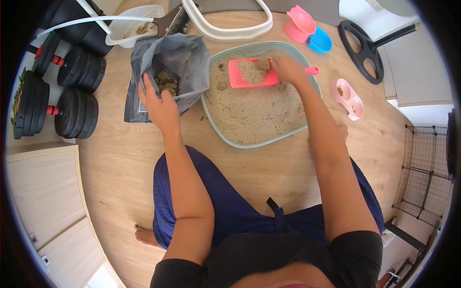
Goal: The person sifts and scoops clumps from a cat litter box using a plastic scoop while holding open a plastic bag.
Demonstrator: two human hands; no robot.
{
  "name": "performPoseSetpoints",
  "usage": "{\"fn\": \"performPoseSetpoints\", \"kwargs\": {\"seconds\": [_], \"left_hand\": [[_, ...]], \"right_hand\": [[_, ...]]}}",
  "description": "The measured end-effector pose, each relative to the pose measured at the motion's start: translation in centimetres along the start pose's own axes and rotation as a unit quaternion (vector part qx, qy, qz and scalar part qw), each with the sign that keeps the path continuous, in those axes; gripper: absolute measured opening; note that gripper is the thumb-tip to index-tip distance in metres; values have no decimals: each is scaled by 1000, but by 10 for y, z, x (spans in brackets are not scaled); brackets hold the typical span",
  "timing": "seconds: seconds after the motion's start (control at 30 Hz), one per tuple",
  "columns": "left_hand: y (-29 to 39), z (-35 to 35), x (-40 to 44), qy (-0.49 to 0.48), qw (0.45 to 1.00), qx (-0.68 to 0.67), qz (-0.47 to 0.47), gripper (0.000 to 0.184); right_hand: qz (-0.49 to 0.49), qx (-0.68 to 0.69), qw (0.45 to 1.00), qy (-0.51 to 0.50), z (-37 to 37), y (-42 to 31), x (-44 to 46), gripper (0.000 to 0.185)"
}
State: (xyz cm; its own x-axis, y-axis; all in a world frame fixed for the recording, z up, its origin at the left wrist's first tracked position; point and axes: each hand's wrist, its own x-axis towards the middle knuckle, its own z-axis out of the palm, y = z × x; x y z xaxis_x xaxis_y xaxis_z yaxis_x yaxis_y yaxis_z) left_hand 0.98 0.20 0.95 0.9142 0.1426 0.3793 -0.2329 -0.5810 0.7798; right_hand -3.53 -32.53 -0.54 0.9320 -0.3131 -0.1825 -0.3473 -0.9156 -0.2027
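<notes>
My left hand (160, 106) grips the near rim of a grey plastic bag (192, 60), its fingers at the bag's open mouth. Brown-grey litter clumps (166, 82) lie inside the bag. To its right stands a pale green litter box (229, 140) holding beige litter (254, 113). My right hand (287, 70) is closed around the handle of a pink slotted litter scoop (238, 84), just behind its head; the handle's end sticks out past my wrist. A clump (262, 64) sits at the scoop's right side by my fingertips. The fingers' undersides are hidden.
A white frame (230, 34) and a litter-filled tray (115, 38) with a brush (173, 21) lie beyond. Pink (300, 26) and blue (320, 41) bowls stand back right, a pink double bowl (353, 103) nearer. Dumbbells (79, 113) sit left, a wire rack (422, 168) right.
</notes>
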Motion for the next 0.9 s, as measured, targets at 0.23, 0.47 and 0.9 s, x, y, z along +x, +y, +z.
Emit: {"fn": "performPoseSetpoints", "kwargs": {"seconds": [0.23,0.47,0.9], "left_hand": [[-1,2,-1,-2,1000,15,-2,59],[3,2,-2,-13,1000,12,-14,59],[2,5,-2,-17,1000,14,-13,58]], "right_hand": [[-30,-144,989,22,-20,-37,16,22],[-52,-221,973,36,-19,-59,31,17],[-49,-178,983,-6,-9,-61,46,22]]}}
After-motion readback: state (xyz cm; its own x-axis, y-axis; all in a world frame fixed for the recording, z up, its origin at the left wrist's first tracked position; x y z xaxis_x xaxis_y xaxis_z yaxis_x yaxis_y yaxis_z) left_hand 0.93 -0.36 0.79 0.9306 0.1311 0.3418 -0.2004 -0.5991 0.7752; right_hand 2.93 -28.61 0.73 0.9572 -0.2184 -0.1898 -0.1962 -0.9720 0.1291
